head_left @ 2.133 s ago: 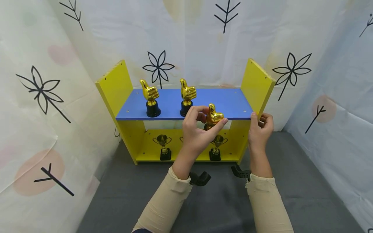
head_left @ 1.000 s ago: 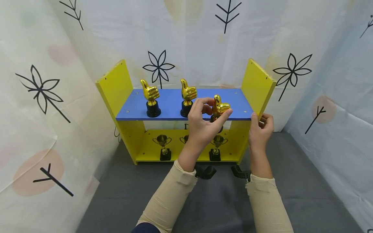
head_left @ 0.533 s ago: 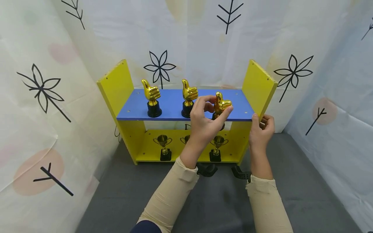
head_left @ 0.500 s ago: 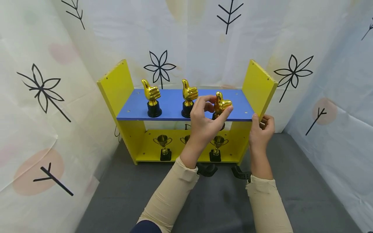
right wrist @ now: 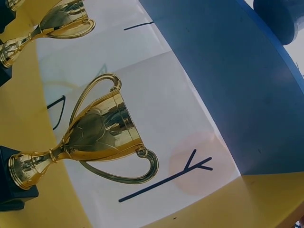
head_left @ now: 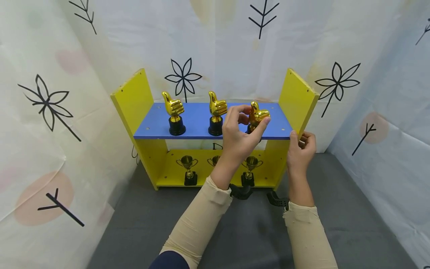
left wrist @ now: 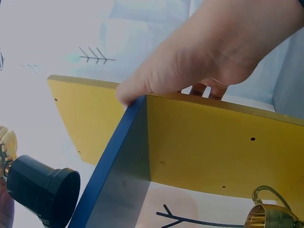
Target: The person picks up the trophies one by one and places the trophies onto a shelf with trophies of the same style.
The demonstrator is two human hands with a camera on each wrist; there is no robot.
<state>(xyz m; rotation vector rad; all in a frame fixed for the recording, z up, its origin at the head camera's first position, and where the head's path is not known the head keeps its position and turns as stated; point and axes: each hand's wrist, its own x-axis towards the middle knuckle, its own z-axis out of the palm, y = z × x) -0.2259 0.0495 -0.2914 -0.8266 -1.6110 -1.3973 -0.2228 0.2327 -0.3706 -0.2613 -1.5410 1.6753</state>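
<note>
My left hand (head_left: pixel 237 137) holds a gold thumbs-up trophy (head_left: pixel 258 115) between thumb and fingers, near the front edge of the blue shelf board (head_left: pixel 198 118). Its black base (left wrist: pixel 42 190) hangs beside that edge in the left wrist view; I cannot tell whether they touch. Two matching thumbs-up trophies, one at the left (head_left: pixel 175 110) and one in the middle (head_left: pixel 216 112), stand upright on the board. With thumb in front and fingers behind, my right hand (head_left: pixel 301 153) grips the front edge of the shelf's yellow right side panel (head_left: pixel 299 101).
Gold trophy cups stand on the yellow lower shelf, one at the left (head_left: pixel 188 168), another at the right (head_left: pixel 249 170), and one mostly hidden by my left arm. The shelf unit stands on a grey surface (head_left: pixel 248 231), with a patterned cloth (head_left: pixel 235 48) behind.
My left hand has carried the thumbs-up trophy to the right and up, toward the blue board's right part. My right hand stays on the yellow side panel.
</note>
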